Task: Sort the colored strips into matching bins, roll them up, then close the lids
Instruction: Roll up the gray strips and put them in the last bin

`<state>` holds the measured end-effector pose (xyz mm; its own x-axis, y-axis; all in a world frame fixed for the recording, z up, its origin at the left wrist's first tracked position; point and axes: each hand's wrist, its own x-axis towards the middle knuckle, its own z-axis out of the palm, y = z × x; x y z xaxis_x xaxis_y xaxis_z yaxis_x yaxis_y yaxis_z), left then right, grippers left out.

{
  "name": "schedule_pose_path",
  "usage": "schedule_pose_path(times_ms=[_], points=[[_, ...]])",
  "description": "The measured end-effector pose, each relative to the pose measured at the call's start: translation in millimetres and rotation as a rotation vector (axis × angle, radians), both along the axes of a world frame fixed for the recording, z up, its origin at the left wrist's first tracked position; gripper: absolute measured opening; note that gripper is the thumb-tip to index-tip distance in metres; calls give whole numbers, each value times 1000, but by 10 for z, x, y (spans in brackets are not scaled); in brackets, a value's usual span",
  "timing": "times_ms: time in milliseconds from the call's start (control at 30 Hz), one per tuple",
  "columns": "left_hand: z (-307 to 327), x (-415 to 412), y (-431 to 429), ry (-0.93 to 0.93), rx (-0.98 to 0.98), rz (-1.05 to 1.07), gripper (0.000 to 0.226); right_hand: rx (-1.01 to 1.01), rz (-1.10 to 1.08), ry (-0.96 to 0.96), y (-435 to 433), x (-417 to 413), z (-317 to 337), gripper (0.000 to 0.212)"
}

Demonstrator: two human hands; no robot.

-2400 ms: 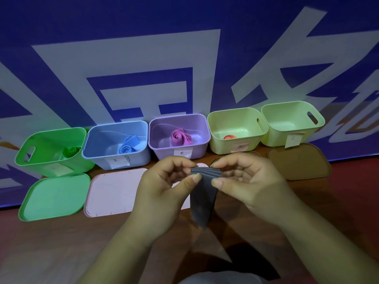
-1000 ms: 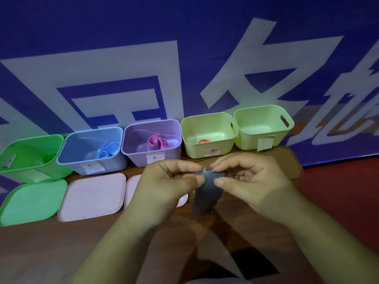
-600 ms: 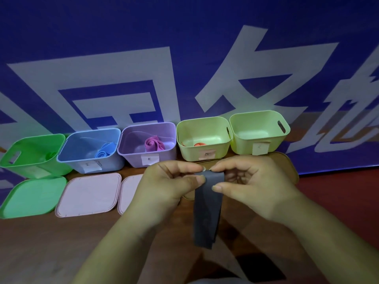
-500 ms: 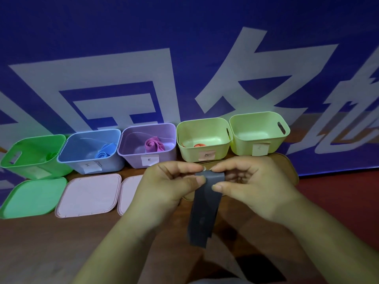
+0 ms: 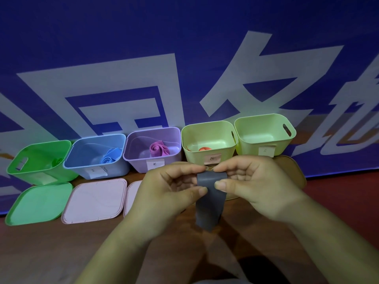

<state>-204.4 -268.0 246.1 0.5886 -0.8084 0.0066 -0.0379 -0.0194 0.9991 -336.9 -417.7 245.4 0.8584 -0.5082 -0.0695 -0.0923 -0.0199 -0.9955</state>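
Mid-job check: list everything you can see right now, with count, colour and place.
Plastic bins: five, in a row at the back; left to right green bin, blue bin, purple bin, left pale-green bin, right pale-green bin.
Strips in bins: four; green strip in the green bin, blue strip in the blue, pink strip in the purple, orange strip in the left pale-green.
Lids: at least four, flat before the bins; green lid, pink lid, second pink lid partly hidden, brown lid far right.
Held strip: one grey strip, hanging in the foreground.
Banner: one, blue with white characters, behind.
Wooden table: one, brown.
Hands: left hand, right hand, fingers pinching the grey strip's top.
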Motion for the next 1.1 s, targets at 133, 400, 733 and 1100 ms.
schedule_pose_path(times_ms=[133, 400, 733, 1100], points=[[-32, 87, 33, -98, -8, -27, 37, 63, 14, 10, -13, 70, -37, 24], [-77, 226, 35, -181, 14, -22, 36, 163, -3, 23, -5, 208, -66, 16], [-160, 315, -30, -213, 4, 4, 28, 38, 30, 46, -69, 319, -82, 7], [-263, 322, -131, -189, -55, -38, 33, -4, -61, 45, -136, 363, -144, 21]])
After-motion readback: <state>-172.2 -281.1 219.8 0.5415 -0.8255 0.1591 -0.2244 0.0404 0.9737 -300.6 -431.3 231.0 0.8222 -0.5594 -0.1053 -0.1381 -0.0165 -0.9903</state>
